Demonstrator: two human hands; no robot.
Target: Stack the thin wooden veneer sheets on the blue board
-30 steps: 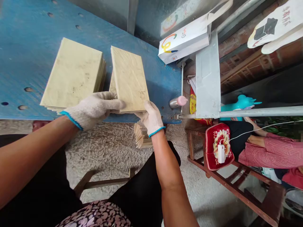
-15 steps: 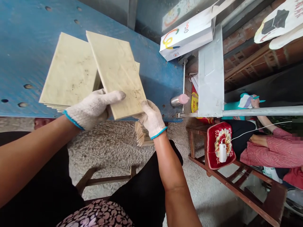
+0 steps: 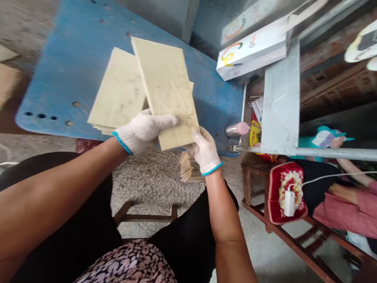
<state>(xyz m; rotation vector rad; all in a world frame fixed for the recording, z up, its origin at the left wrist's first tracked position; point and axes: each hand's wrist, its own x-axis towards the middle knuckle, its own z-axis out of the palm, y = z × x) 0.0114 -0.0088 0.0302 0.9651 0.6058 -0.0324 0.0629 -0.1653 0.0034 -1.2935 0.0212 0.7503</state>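
Both my hands wear white knit gloves with blue cuffs and hold one pale yellow rectangular board (image 3: 165, 86) with faint dark smudges. My left hand (image 3: 143, 131) grips its left edge, thumb flat on the face and fingers hidden beneath. At the lower right corner my right hand (image 3: 206, 151) pinches the edge between thumb and fingers. Behind the board, to the left, a stack of similar boards (image 3: 118, 90) lies on the blue table (image 3: 85, 35). Part of another pale board peeks out past the right edge of the held one.
Below the table edge stands a bundle of boards (image 3: 190, 169). A white paper bag (image 3: 253, 47) and a pink-lidded bottle (image 3: 237, 129) are at the table's right end. Farther right, a red cushion (image 3: 285, 192) lies on a wooden bench, near a seated person (image 3: 344, 204).
The view has swung left, so everything sits farther right and more of the table's left end shows. Both hands keep their hold on the board, with little change in grip.
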